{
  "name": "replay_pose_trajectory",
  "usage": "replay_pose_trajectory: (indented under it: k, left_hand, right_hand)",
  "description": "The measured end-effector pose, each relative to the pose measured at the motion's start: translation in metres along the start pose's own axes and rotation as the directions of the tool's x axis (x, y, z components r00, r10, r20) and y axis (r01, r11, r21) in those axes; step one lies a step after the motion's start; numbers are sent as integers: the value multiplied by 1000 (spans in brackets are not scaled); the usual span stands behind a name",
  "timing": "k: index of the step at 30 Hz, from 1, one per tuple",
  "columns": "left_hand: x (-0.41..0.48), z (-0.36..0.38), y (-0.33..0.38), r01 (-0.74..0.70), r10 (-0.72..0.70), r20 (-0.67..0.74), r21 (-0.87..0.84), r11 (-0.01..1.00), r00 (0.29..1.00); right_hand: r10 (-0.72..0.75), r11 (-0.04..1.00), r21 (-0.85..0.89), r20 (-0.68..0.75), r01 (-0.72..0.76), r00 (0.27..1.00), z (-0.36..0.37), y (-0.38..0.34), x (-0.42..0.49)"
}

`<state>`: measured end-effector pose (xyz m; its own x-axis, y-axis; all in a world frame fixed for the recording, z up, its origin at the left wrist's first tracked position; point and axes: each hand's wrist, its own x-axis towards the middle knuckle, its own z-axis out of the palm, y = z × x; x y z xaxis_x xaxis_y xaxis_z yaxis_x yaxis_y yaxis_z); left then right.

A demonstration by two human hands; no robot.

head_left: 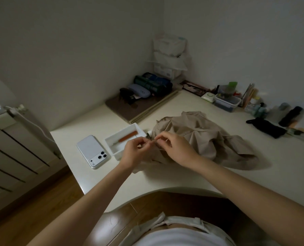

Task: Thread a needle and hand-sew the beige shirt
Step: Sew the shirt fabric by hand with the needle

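The beige shirt (204, 139) lies in a crumpled heap on the white surface (183, 178), right in front of me. My left hand (132, 153) and right hand (176, 148) meet just over the shirt's left edge. Both are narrow, with the fingers curled in and the tips close together. I cannot tell what they pinch, because it is too small to see. I think this is the threading step, needle in one hand and thread in the other. Next the thread end has to go through the tiny hole, so both hands must stay very steady. Just beside the shirt is a white tray (110, 139) with an orange tool (128, 137) in it. A phone (92, 150) lies past that.
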<state>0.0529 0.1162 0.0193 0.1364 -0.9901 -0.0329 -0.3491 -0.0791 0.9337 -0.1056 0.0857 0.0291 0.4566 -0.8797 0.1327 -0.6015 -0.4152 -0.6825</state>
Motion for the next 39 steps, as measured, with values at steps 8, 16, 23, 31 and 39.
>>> replay_pose_trajectory:
  k: [8,16,23,31,39]
  left_hand:
    - [12,-26,-13,-247,221,122,262,933,967]
    - [6,-43,-35,-170,125,153,332,928,980]
    - [0,-67,-56,-182,-194,506,602,778,841]
    - [-12,-67,-2,122,-23,581,-132,984,813]
    - [-12,-81,-7,133,-38,299,-304,943,953]
  right_hand:
    - [176,929,333,-18,-160,984,11,-36,23]
    - [252,840,507,-48,-194,966,16,-51,35]
    - [298,767,597,-11,-233,954,13,-65,51]
    - [351,723,625,34,-293,936,11,-78,56]
    - [664,-85,945,291,-317,688,-22,-43,48]
